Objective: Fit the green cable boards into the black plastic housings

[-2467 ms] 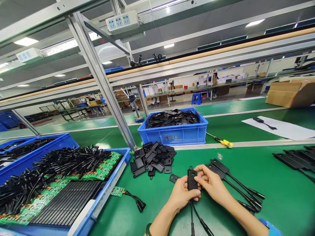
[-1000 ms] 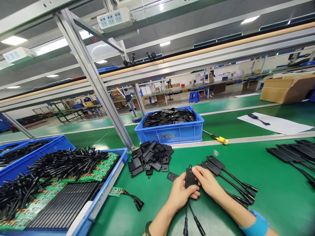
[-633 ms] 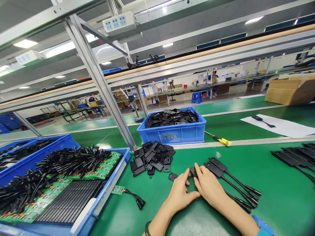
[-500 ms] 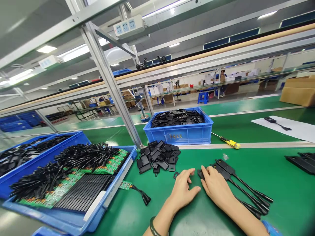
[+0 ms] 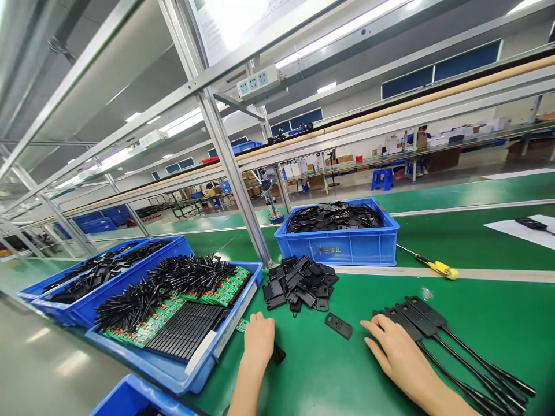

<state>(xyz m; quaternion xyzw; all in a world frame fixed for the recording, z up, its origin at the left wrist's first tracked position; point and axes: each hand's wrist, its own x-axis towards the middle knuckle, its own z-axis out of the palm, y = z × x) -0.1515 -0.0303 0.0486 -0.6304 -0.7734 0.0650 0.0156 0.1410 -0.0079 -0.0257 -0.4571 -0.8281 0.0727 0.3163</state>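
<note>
Left hand (image 5: 259,338): slid over onto the loose circuit board (image 5: 241,326), can't tell if it's pinching
Right hand (image 5: 395,349): fingers kinda spread, by the cabled cases (image 5: 427,313)

The green bench (image 5: 321,375) there bore a blue bin (image 5: 342,248), piled black covers (image 5: 303,280), a loose cover (image 5: 344,330), cabled units (image 5: 427,315) and a yellow-handled screwdriver (image 5: 440,267).

no longer cupped together; now parted, with the left hand (image 5: 259,336) away leftward over the circuit board (image 5: 241,326) and the right hand (image 5: 396,351) at the row of black cabled units (image 5: 418,319), leaving the loose black cover (image 5: 339,326) fully uncovered.
</note>
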